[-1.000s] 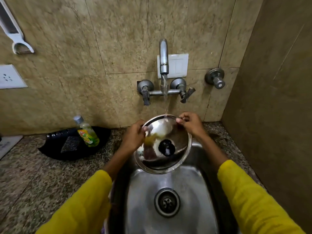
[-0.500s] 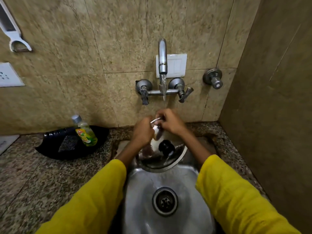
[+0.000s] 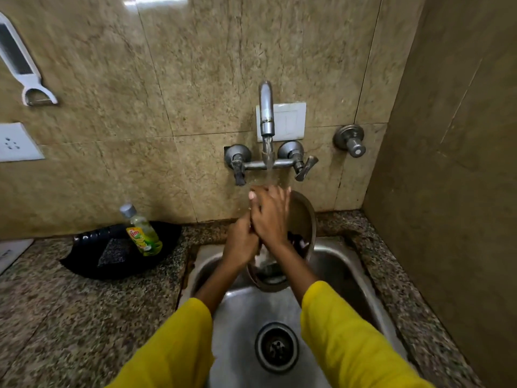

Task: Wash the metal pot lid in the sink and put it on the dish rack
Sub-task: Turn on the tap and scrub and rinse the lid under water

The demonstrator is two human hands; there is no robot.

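The metal pot lid (image 3: 303, 217) stands nearly on edge over the steel sink (image 3: 341, 264), right under the tap (image 3: 266, 119), whose water runs onto it. Its black knob (image 3: 297, 240) shows just right of my wrists. My left hand (image 3: 240, 243) grips the lid's left rim. My right hand (image 3: 270, 215) lies across the lid's face, with its fingers reaching to the top rim in the stream. Both hands hide most of the lid. No dish rack is in view.
On the granite counter to the left, a black tray (image 3: 84, 266) holds a green dish soap bottle (image 3: 143, 234) and a dark scrub pad (image 3: 114, 252). A tiled wall rises close on the right. The drain (image 3: 276, 347) lies below my arms.
The lid has turned from lying face up to standing nearly on edge. My right hand has slid from the far rim across the lid's face, and both hands have come together.
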